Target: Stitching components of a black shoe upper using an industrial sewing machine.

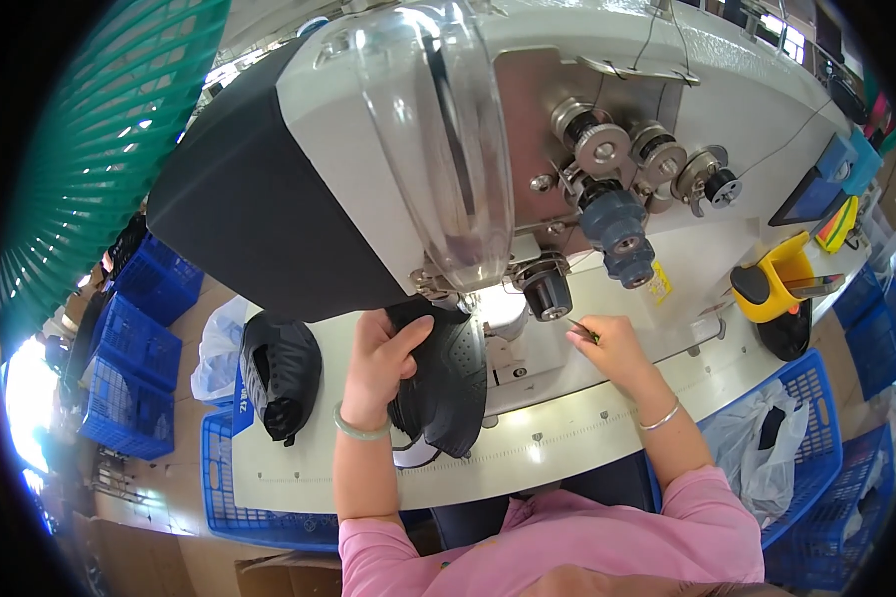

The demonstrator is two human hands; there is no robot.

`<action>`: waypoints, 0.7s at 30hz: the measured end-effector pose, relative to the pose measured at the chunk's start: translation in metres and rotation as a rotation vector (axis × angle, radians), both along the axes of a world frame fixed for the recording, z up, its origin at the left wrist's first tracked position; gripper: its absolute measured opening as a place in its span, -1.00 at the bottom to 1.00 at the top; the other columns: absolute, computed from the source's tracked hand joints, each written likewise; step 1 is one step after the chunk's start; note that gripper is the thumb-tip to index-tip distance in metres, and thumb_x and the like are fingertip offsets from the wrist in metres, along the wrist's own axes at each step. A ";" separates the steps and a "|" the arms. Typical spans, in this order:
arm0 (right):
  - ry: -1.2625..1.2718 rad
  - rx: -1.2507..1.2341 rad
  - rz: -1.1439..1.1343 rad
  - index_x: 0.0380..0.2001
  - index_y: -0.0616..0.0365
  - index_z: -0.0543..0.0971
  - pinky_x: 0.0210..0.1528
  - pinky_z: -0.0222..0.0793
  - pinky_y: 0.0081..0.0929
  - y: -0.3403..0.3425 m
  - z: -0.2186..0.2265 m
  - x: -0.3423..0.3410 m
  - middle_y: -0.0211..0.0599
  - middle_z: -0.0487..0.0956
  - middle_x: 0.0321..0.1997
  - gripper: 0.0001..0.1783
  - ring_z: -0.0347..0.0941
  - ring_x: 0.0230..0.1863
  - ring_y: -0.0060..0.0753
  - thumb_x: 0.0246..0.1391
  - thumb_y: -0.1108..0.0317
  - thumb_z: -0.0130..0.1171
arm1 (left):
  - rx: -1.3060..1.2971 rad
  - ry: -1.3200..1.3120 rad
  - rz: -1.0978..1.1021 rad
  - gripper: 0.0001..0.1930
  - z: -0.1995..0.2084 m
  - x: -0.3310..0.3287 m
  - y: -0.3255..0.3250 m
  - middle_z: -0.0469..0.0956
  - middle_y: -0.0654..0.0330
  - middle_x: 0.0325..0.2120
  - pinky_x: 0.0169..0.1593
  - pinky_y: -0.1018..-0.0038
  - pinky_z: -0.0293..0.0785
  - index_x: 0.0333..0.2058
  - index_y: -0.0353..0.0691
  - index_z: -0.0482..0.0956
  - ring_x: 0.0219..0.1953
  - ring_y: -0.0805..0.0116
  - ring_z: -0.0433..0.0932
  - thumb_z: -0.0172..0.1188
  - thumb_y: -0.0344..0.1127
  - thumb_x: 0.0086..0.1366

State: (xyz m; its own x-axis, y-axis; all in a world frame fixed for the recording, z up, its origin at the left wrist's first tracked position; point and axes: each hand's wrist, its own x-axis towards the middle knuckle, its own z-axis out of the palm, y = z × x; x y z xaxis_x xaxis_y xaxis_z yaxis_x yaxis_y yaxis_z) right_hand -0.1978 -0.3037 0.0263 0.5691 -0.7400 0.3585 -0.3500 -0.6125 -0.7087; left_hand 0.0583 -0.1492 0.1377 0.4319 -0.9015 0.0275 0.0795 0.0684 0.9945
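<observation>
Sewing machine (528, 129) looms just beyond both sets of fingers. Black shoe upper (448, 378) under its needle, left hand (383, 363) fingers clenched on its edge. Right hand (615, 348) fingertips pinch small tweezers (581, 329).

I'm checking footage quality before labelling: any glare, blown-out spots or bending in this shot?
Head view: blown-out white patch at the far left edge; the machine's lamp glares under the needle beside the black shoe piece held by the left hand; right hand sharp; table edges bow; corners black.
</observation>
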 end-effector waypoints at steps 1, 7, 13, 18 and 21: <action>-0.004 0.005 -0.001 -0.46 0.28 0.59 -0.39 0.40 -0.30 0.000 0.000 0.000 -0.05 0.60 -0.48 -0.80 0.52 -0.47 -0.03 0.02 0.33 0.30 | -0.016 0.001 -0.009 -0.85 0.000 0.001 0.000 0.37 0.41 -0.64 -0.69 0.65 -0.05 -0.20 -0.44 0.51 -0.72 0.74 0.13 0.17 -0.53 0.26; -0.021 -0.020 0.002 -0.44 0.34 0.59 -0.42 0.36 -0.37 -0.001 -0.002 0.000 -0.03 0.58 -0.52 -0.79 0.47 -0.54 -0.18 0.02 0.37 0.30 | 0.012 -0.049 -0.016 -0.80 0.001 0.006 0.000 0.36 0.41 -0.64 -0.70 0.64 -0.07 -0.15 -0.46 0.49 -0.73 0.75 0.11 0.19 -0.55 0.26; 0.009 -0.036 -0.012 -0.44 0.28 0.61 -0.38 0.42 -0.28 -0.003 -0.006 0.000 -0.03 0.61 -0.47 -0.79 0.54 -0.46 0.01 0.00 0.31 0.31 | -0.031 -0.065 -0.023 -0.77 -0.001 0.007 -0.002 0.42 0.36 -0.60 -0.71 0.64 -0.05 -0.12 -0.46 0.47 -0.75 0.74 0.13 0.20 -0.54 0.27; 0.015 -0.034 -0.014 -0.45 0.27 0.60 -0.39 0.41 -0.28 -0.004 -0.007 0.000 -0.03 0.60 -0.48 -0.79 0.53 -0.47 0.02 0.01 0.31 0.30 | -0.117 -0.051 -0.001 -0.73 -0.007 0.010 -0.008 0.49 0.30 -0.53 -0.72 0.66 -0.04 -0.07 -0.43 0.42 -0.76 0.74 0.15 0.21 -0.55 0.27; 0.018 -0.033 -0.016 -0.45 0.27 0.60 -0.39 0.41 -0.27 -0.003 -0.006 0.000 -0.04 0.59 -0.49 -0.79 0.52 -0.47 0.02 0.02 0.31 0.29 | -0.073 -0.045 0.011 -0.73 -0.010 0.015 -0.009 0.48 0.30 -0.54 -0.72 0.66 -0.03 -0.09 -0.41 0.41 -0.77 0.74 0.13 0.22 -0.53 0.28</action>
State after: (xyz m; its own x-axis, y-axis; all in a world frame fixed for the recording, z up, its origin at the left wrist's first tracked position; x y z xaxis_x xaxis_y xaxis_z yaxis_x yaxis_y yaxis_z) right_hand -0.1980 -0.3066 0.0200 0.5637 -0.7371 0.3729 -0.3727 -0.6298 -0.6815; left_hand 0.0732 -0.1584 0.1277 0.4382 -0.8917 0.1131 0.0332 0.1418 0.9893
